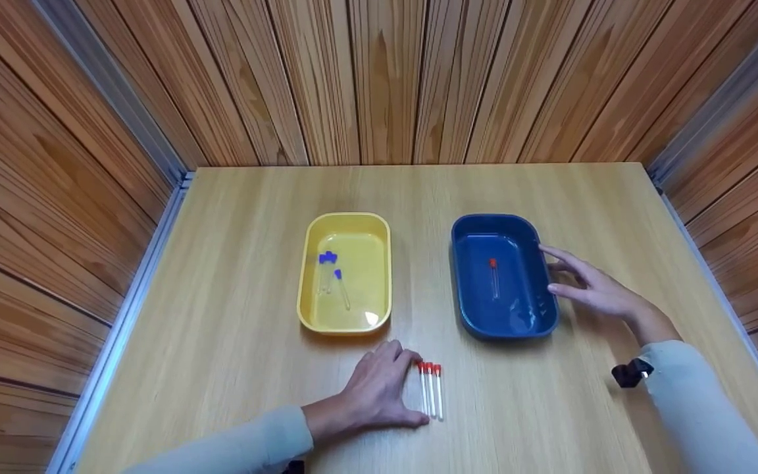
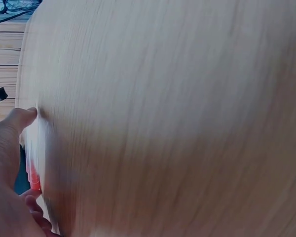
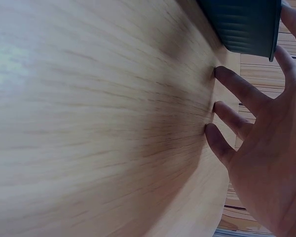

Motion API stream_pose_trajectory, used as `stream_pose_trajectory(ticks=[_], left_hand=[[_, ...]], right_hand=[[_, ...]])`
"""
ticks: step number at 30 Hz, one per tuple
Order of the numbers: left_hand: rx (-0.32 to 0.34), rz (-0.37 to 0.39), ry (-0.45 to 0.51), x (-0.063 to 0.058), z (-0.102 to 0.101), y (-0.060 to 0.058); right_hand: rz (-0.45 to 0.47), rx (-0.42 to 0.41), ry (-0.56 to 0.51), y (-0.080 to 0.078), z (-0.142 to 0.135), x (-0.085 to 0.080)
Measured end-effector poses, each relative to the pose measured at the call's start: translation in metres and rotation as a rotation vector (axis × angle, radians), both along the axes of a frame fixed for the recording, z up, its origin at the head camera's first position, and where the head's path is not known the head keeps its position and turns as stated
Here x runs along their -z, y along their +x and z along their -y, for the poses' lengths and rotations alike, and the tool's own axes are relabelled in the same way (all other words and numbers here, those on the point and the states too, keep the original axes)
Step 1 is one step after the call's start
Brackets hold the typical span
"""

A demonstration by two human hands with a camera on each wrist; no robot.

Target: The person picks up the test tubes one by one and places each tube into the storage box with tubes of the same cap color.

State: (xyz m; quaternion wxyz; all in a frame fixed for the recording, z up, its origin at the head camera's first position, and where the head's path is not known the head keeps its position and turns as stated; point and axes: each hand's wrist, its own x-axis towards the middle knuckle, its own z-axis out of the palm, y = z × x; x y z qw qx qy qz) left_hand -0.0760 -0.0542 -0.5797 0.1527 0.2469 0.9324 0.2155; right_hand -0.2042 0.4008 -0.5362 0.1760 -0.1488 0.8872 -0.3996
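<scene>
My left hand [image 1: 382, 388] is at a row of small clear test tubes with red caps [image 1: 429, 390] lying side by side on the table. Its index fingertip meets the cap end and its thumb the bottom end of the leftmost tube, pinching it lengthwise. In the left wrist view a red cap [image 2: 34, 180] shows beside the fingers. My right hand [image 1: 593, 286] touches the right rim of the blue tray [image 1: 545, 289] with thumb and index finger, fingers spread. In the right wrist view its other fingertips [image 3: 222, 74] rest on the table. One red-capped tube [image 1: 495, 280] lies inside that tray.
A yellow tray [image 1: 302, 303] stands left of the blue one and holds several purple-capped tubes [image 1: 338, 275]. Wood-panelled walls [image 1: 385, 85] rise behind and beside the wooden table [image 1: 234, 296]. Metal edging [image 1: 122, 322] runs along its left side.
</scene>
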Motion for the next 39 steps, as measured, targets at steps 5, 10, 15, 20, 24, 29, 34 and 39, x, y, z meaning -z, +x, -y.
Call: stream_pose_trajectory(ticks=[5,10,15,20,24,29,34,39], left_hand=[[0.002,-0.040,0.012,0.001,0.001,0.001],[-0.003,-0.026,0.031,0.001,0.002,0.001],[-0.012,-0.004,0.063,-0.004,0.003,0.001],[-0.010,0.020,0.086,-0.012,0.004,-0.001],[-0.013,0.061,0.114,-0.022,0.003,-0.005],[-0.018,0.110,0.175,-0.039,0.000,-0.009],[-0.021,0.090,0.228,-0.057,-0.003,-0.013],[-0.036,0.134,0.213,-0.068,-0.006,-0.015]], right_hand=[[-0.010,-0.008,-0.003,-0.003,0.000,0.001],[-0.004,-0.006,0.000,-0.004,0.000,0.000],[-0.006,-0.006,0.011,-0.003,-0.002,0.000],[-0.014,-0.008,0.016,-0.003,-0.003,0.000],[-0.016,-0.007,0.021,-0.003,-0.003,-0.002],[-0.014,-0.008,0.017,-0.004,-0.003,-0.003],[-0.021,-0.018,-0.001,-0.004,-0.002,-0.002],[-0.007,-0.009,-0.001,0.000,-0.002,0.001]])
